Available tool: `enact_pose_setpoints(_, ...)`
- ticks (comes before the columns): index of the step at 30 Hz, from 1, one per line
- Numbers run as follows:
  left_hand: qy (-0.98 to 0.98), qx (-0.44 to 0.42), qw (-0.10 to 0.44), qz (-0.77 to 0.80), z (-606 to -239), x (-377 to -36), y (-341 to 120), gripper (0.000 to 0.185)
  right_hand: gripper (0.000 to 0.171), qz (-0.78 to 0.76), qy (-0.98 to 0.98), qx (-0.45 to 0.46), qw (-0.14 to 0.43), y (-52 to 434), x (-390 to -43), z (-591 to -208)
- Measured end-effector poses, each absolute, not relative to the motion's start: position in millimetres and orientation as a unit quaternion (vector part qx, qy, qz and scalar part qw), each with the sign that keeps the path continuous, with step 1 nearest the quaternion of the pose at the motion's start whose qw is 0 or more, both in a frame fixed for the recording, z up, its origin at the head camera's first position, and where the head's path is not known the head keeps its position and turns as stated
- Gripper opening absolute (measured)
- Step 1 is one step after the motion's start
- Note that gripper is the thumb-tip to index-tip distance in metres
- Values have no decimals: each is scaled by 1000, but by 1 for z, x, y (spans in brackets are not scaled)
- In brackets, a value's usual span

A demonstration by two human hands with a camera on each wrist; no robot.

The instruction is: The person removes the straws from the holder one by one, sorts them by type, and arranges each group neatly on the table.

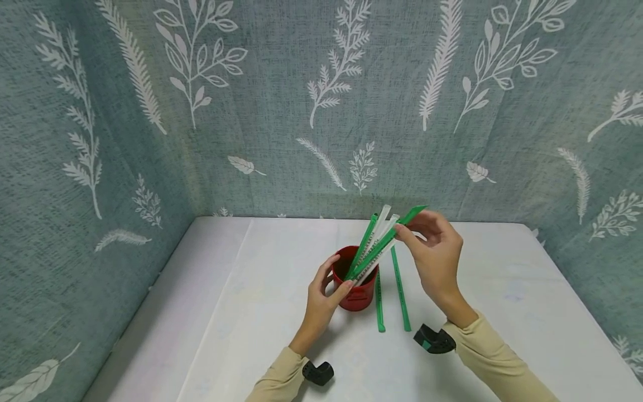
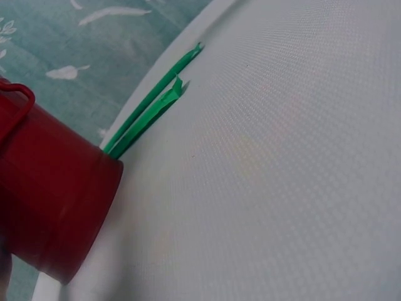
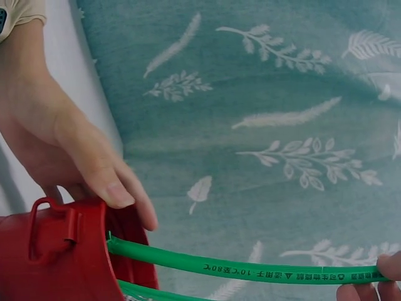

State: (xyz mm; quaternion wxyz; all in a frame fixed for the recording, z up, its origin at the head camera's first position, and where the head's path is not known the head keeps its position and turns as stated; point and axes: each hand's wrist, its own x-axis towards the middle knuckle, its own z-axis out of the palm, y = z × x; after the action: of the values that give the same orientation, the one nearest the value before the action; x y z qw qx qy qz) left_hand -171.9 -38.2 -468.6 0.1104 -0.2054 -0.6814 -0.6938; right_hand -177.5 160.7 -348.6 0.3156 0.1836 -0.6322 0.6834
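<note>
A small red bucket stands on the white table, its side handle visible in the right wrist view. My left hand holds it by the rim, thumb at the front and fingers round the left side. Several green and white paper-wrapped straws lean out of the bucket to the upper right. Between thumb and fingers, my right hand pinches the upper part of a green wrapped straw with dark printing. That straw's lower end is at the bucket's mouth.
Two more green wrapped straws, a right one and a left one, lie on the table beside the bucket. A grey-green curtain with white leaf prints hangs behind the table and along its sides.
</note>
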Motion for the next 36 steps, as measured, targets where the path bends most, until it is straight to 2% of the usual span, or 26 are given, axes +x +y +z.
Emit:
enact_pose_setpoints(12,-682,-207,119,-692,-468,-172,-38,58,32,720,-583,182,329,173,-175,-337)
enact_pose_setpoints(28,-676,-215,119,-695,-470,-174,-36,58,31,723,-572,160,352,199,-175,-333)
enact_pose_setpoints(36,-674,-209,117,-699,-471,-174,-35,59,30,743,-564,153,325,206,-176,-338)
